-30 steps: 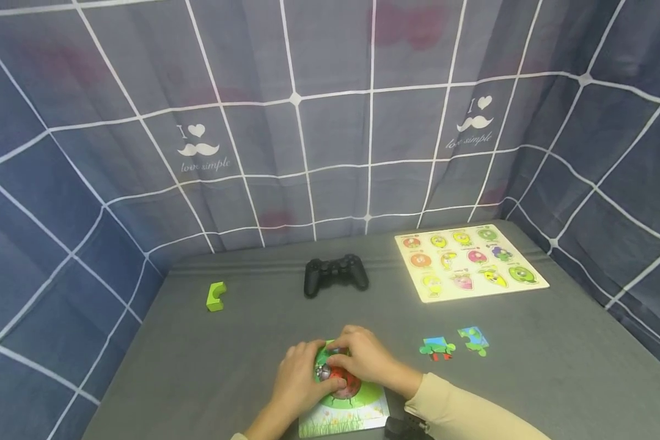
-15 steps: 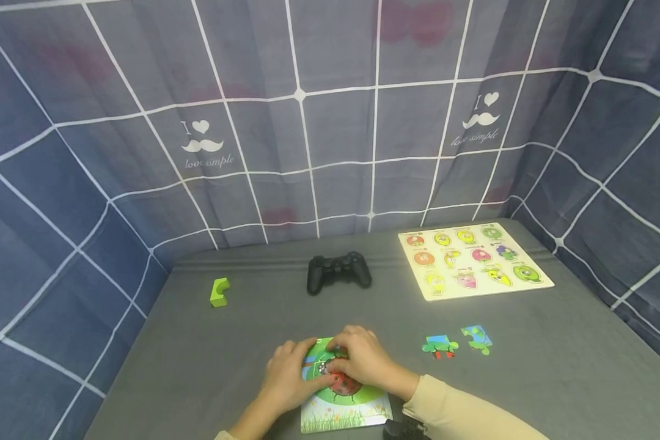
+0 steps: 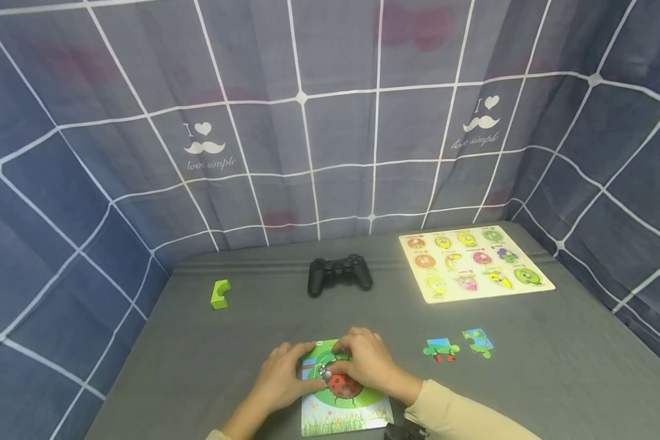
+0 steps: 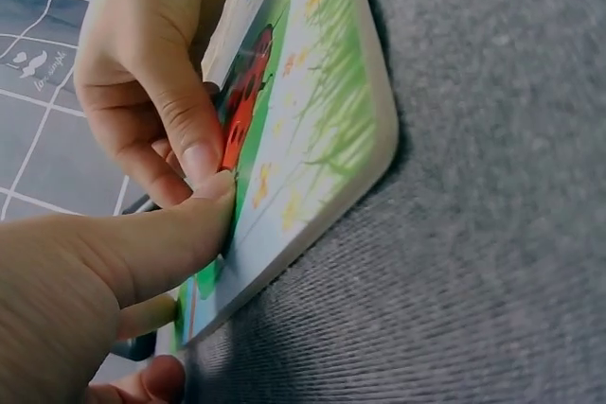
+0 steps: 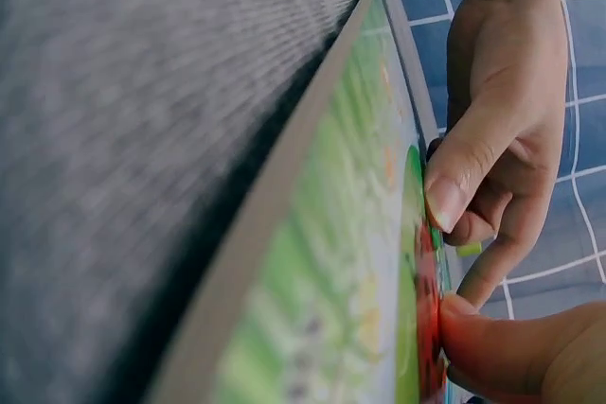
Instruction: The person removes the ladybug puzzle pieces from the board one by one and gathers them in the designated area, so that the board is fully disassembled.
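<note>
A ladybug jigsaw puzzle in a flat white-edged board [image 3: 338,420] lies on the grey cloth. Along its left side, my left hand [image 3: 279,377] has its fingers at the edge and the thumb on the red ladybug picture [image 3: 343,386]. The right hand [image 3: 370,363] reaches over the upper right part, thumb and forefinger bent onto a puzzle piece by the ladybug's head; the hand hides most of that piece. In the left wrist view, the right thumb presses on the picture close to the left thumb. Two loose puzzle pieces, one with red parts [image 3: 441,349] and one blue-green [image 3: 478,342], lie to the right.
Behind the puzzle lies a black game controller [image 3: 340,274]. A yellow-green notched block [image 3: 220,294] is at the left. Farther right sits a fruit picture board [image 3: 475,264]. A checked curtain [image 3: 335,140] encloses the back and sides. Some black object [image 3: 404,431] is beside the right sleeve.
My left hand has slid left, its thumb drawing back from the ladybug and uncovering more of the picture. The right hand stays at nearly the same spot on the puzzle. The view shifted slightly.
</note>
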Demonstrator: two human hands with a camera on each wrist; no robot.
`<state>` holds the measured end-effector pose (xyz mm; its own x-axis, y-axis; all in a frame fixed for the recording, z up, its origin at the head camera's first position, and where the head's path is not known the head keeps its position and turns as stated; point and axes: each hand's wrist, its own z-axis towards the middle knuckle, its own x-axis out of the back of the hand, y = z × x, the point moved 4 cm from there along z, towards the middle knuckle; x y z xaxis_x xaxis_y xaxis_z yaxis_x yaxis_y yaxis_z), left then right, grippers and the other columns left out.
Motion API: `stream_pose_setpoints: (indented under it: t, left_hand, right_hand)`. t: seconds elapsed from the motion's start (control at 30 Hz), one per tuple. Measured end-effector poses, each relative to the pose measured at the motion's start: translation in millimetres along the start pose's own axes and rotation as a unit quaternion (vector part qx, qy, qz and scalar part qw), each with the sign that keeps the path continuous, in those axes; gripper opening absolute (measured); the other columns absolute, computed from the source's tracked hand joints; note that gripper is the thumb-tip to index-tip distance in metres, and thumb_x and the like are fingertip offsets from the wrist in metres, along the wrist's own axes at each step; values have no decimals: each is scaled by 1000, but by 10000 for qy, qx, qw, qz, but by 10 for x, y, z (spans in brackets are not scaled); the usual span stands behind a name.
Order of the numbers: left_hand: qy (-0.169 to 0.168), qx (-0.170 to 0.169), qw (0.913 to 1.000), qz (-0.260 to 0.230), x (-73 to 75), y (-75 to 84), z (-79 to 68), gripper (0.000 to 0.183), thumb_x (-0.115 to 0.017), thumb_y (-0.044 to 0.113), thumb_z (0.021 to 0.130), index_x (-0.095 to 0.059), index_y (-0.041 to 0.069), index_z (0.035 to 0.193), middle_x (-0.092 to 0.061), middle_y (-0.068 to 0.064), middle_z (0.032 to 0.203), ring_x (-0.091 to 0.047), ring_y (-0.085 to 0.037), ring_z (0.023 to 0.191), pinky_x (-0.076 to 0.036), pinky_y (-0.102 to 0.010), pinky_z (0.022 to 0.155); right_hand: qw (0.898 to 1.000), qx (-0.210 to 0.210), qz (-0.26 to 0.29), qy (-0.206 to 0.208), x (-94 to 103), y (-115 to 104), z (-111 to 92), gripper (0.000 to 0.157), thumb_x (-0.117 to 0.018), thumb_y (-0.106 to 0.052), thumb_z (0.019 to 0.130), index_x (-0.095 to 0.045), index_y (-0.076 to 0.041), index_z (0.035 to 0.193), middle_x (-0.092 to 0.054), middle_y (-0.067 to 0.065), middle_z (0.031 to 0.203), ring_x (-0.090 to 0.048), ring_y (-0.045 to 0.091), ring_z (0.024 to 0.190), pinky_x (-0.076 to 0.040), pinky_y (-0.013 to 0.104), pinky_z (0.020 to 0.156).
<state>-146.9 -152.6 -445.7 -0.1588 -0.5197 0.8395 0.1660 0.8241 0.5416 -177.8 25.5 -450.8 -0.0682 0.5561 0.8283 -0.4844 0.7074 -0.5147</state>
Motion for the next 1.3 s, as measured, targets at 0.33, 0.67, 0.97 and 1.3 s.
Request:
stream_pose_setpoints:
  t: [0.33, 0.67, 0.97, 1.3]
  left_hand:
    - [-19, -114, 9999, -43, -57, 6, -112, 64, -80, 49, 73, -63, 15, 124, -47, 4, 85, -36, -13, 76, -29, -23, 64]
    - [178, -190, 9996, 102, -45, 0, -81, 65, -80, 50, 73, -62, 17, 127, -47, 6, 85, -36, -11, 77, -28, -23, 65]
    - [261, -145, 9994, 153, -2, 31, -64, 77, -82, 49, 71, -56, 12, 133, -45, 6, 82, -35, -11, 76, -28, -22, 63]
    - [268, -96, 9996, 69, -4, 6, -73, 73, -82, 50, 71, -55, 13, 129, -52, 6, 87, -40, -11, 79, -31, -24, 66]
  right_hand:
    - [9988, 2, 267, -413, -73, -96, -40, 19, -85, -31, 72, -76, -17, 81, -66, -7, 82, -54, 6, 79, -48, 27, 72]
    - [9961, -36, 674, -567, -68, -119, 22, 17, -85, -21, 72, -74, -11, 79, -65, -2, 82, -53, 9, 81, -47, 29, 73]
    - [9940, -142, 918, -582, -45, -106, 34, 19, -85, -22, 72, -72, -11, 82, -63, -4, 82, -48, 6, 79, -40, 24, 74]
    - [9926, -51, 1118, -461, -53, -129, -3, 19, -83, -20, 77, -68, -13, 85, -59, -6, 80, -46, 3, 78, -40, 19, 69]
